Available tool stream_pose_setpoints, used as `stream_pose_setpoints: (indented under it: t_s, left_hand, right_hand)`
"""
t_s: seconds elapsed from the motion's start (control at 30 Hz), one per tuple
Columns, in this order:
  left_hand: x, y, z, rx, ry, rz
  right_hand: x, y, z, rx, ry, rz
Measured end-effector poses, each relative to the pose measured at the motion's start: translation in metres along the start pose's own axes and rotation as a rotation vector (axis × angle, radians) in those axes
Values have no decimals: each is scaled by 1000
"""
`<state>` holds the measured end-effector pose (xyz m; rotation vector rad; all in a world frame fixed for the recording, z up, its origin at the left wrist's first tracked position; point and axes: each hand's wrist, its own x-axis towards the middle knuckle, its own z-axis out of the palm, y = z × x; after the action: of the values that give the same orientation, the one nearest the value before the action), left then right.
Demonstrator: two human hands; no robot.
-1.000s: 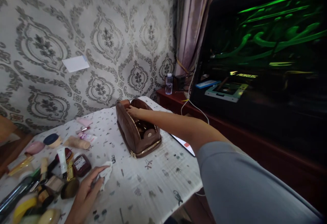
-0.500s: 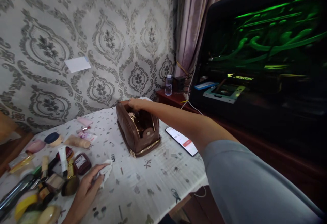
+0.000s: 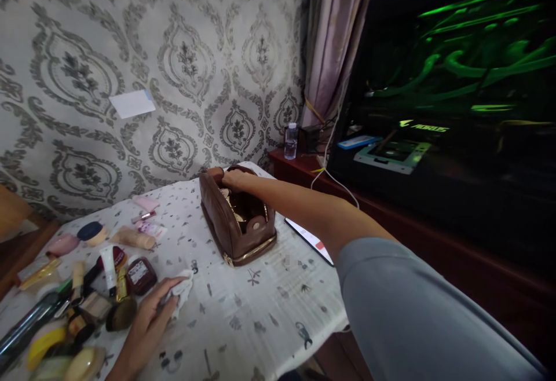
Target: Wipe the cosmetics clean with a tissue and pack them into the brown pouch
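Observation:
A brown cosmetic bag [image 3: 221,224] stands on the cloth with its top unzipped. My right hand [image 3: 236,180] reaches in at its far end, fingers curled downward and their tips hidden in the bag. What they hold, if anything, cannot be made out. A few items show dimly inside. Low on the left, my left hand [image 3: 152,311] rests on the cloth, fingers closed on a crumpled white tissue [image 3: 186,291]. Beside that hand lie a dark red bottle [image 3: 142,275], a makeup brush [image 3: 120,314] and a white tube [image 3: 108,268].
More cosmetics spread over the left, including a beige tube [image 3: 134,238] and a yellow round item [image 3: 47,343]. A phone [image 3: 306,236] lies partly under my right forearm. Beyond it are a water bottle [image 3: 291,141] and a large black computer case [image 3: 434,184] with a white cable [image 3: 334,181].
My right hand has shifted slightly right and down at the bag's far end, showing more of the brown flap beside it. My left hand stays on the tissue. The view has moved slightly.

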<state>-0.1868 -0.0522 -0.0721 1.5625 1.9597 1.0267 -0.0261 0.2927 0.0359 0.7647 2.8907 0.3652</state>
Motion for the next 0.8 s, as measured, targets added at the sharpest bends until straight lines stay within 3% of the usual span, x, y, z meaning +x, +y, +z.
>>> stream_pose_setpoints:
  t_s: [0.47,0.8]
  left_hand:
    - [0,7,0,26,16,21]
    - [-2,6,0,9,22,46]
  right_hand:
    - [-6,-10,-10,-10,-35,27]
    - [-25,-10,-38,11,-76,75]
